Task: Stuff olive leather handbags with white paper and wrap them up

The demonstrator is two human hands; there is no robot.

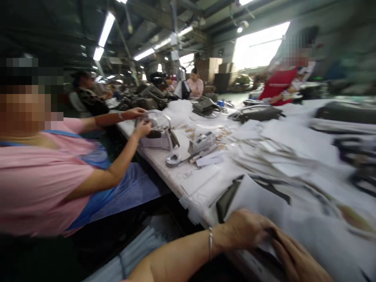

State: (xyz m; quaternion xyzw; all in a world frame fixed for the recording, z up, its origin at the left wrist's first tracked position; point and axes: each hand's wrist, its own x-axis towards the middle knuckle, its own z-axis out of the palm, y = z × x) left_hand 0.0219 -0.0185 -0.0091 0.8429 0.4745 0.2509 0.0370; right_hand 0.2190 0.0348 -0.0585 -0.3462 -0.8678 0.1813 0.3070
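Note:
Low in the head view, my left hand point(246, 229), with a silver bracelet at its wrist, has its fingers curled at the near table edge. My right hand point(296, 256) meets it from the right, fingers bent and close together. A dark item with some white sheet shows between them; both hands seem closed on it, but blur and the fingers hide its kind. Just beyond lies a dark olive bag point(225, 203), partly covered by a white paper sheet point(252, 196).
A co-worker in pink point(44, 188) sits at left, handling clear wrap over a dark item. A tape roll point(173, 159), a grey box-like tool point(202, 141), paper sheets point(293, 145) and a dark bag point(260, 112) lie along the table. Another person in red point(279, 86) stands across.

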